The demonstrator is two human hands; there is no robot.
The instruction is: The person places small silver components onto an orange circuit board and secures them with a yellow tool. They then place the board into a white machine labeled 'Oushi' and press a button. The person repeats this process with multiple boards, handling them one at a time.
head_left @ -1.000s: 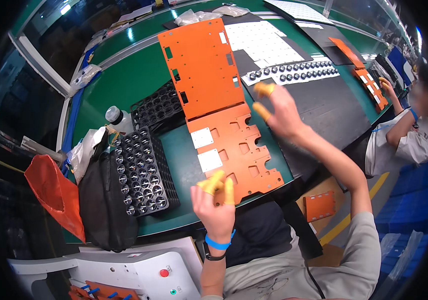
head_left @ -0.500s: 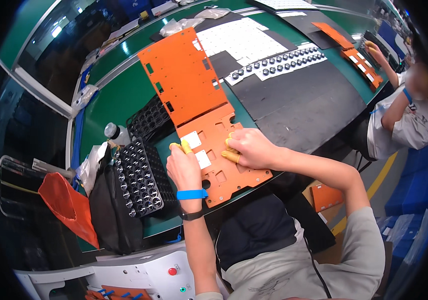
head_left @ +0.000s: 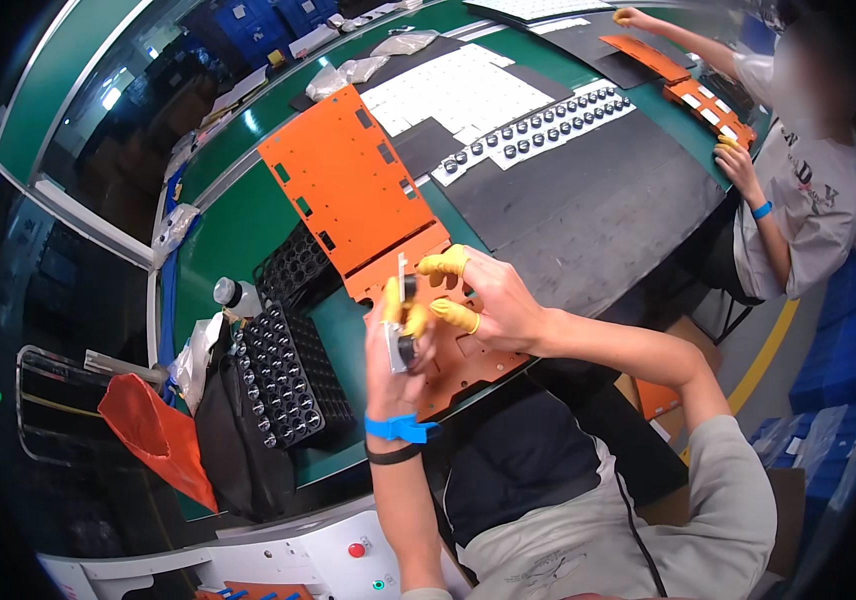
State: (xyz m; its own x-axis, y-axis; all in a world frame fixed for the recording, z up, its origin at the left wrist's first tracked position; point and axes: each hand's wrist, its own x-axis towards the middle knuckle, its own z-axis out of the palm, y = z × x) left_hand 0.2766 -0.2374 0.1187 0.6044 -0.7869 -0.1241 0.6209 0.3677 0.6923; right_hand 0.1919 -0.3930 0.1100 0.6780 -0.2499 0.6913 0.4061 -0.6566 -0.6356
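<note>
My left hand [head_left: 385, 388], with yellow finger cots and a blue wrist strap, grips two small white plates [head_left: 393, 350] tipped on edge. Dark round parts [head_left: 406, 350] show on the plates' right faces. Facing them from the right is my right hand [head_left: 503, 305], its cot-covered thumb and fingers apart and nothing visible between them. Both hands are above the lower panel of an orange hinged fixture [head_left: 496, 362], which has cut-out pockets. Its other panel [head_left: 343, 185] lies folded out beyond. The hands hide much of the lower panel.
Black trays of round parts [head_left: 278, 375] stand at left, near a bottle [head_left: 233, 293] and an orange bag [head_left: 148, 430]. White strips with black round pieces [head_left: 538, 130] lie by a black mat [head_left: 588, 190] at right. A co-worker [head_left: 798, 190] sits beside another orange fixture [head_left: 713, 108].
The two white plates have left the orange panel and are now raised and tilted in my left hand. My right hand has lifted off the panel, moved left and spread its fingers.
</note>
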